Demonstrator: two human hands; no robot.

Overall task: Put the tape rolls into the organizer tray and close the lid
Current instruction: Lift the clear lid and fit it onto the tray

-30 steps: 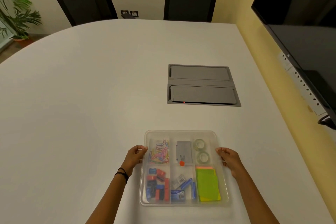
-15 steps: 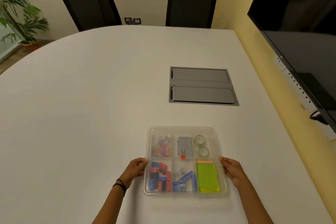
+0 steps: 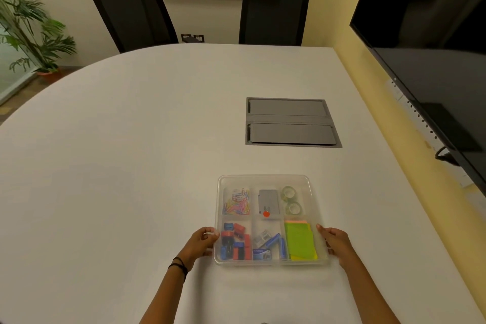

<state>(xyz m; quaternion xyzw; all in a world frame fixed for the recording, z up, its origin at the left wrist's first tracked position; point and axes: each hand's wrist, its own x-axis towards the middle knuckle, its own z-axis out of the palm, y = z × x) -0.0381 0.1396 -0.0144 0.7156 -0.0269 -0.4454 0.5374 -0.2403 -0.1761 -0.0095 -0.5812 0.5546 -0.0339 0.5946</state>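
**A:** What occupies the centre of the figure?

**B:** A clear plastic six-compartment organizer tray resting flat on a white oval conference table. Two small rolls of transparent tape lie side by side in its far right compartment. A frosted translucent lid appears to sit over the whole tray, since the contents look slightly hazed.

**A:** How are the hands disposed?

**B:** The left hand grips the near left edge, fingers curled onto the rim. The right hand holds the near right edge in the same way. Both are closed on the tray and lid, not spread.

**A:** Which step is in hand?

**B:** Judging from the layout, the rolls are stowed and the closing step is at or near its end. Whether the lid is fully seated cannot be told from this view.

**A:** What does the next move call for?

**B:** Probably even downward pressure along both side rims, then along the far edge, so that no corner rides up. After that, both hands can let go
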